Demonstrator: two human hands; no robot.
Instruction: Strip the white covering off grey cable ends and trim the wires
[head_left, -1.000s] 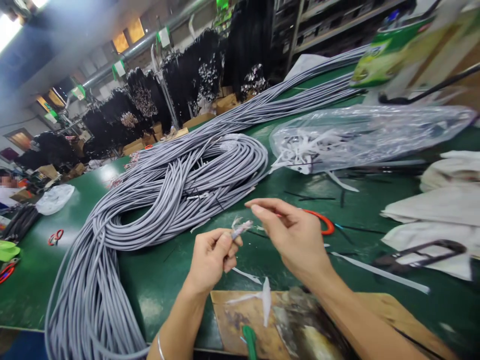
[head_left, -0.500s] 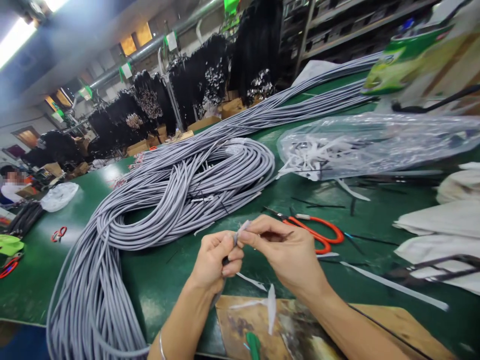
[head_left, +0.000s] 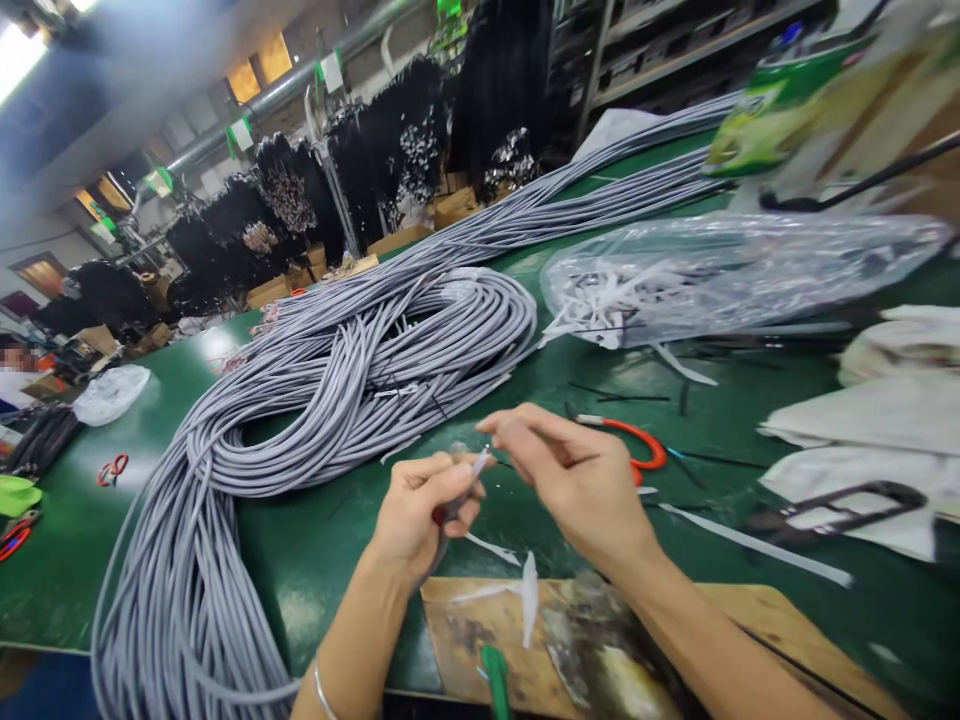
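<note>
My left hand (head_left: 420, 510) is closed round the end of a grey cable (head_left: 469, 472), whose stripped tip sticks up between thumb and forefinger. My right hand (head_left: 577, 475) hovers just right of that tip with its fingers pinched together; what they pinch is too small and blurred to name. Both hands are above the green table (head_left: 315, 560), just behind a worn wooden board (head_left: 600, 650). A white strip (head_left: 530, 600) lies on the board's near edge.
A big bundle of grey cables (head_left: 337, 390) loops across the table to my left and far back. Orange-handled scissors (head_left: 634, 445) lie behind my right hand. A clear bag of white strips (head_left: 712, 275) and folded white cloths (head_left: 862, 420) sit right. A person sits far left.
My right hand met the cable tip half a second ago and has now drawn slightly up and away from it. The left hand keeps hold of the cable end.
</note>
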